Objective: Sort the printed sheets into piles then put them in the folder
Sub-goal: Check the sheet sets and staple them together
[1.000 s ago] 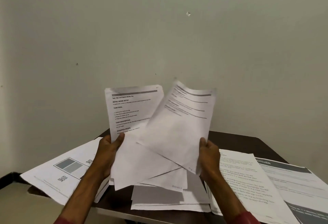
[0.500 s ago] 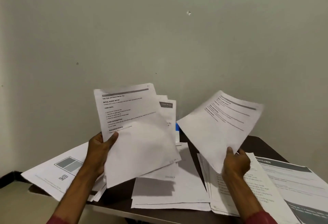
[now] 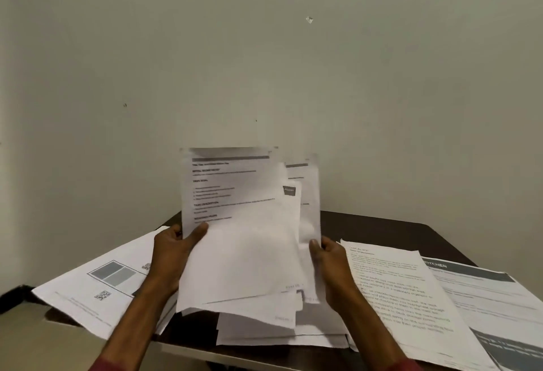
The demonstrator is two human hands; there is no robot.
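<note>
My left thumb presses flat on the front of the bundle of sheets with the other fingers of my left hand curled out of sight behind it, so these fingers are closed on paper. My right hand has come back in: half a second ago it held one sheet out to the right, well clear of the bundle. Now its thumb lies against the bundle's right edge and its fingers are wrapped behind. A rear sheet with a grey header bar stands at the back right of the bundle, just above that thumb. I judge it is the same page tucked in behind rather than dealt out, though blur stops me being sure. The text pile to my right looks no different, which fits that reading. If so, that page is not yet sorted and I am midway through dealing. Both forearms rise from the bottom of the view and angle inward, holding the bundle nearly upright and slightly fanned, facing me, above the centre pile on the dark surface. Further out, the pile with the QR codes hangs over the surface's left edge. The pile headed KITCHEN lies at the far right, partly under the text pile. I cannot see a folder anywhere from here, so filing looks some way off.
</note>
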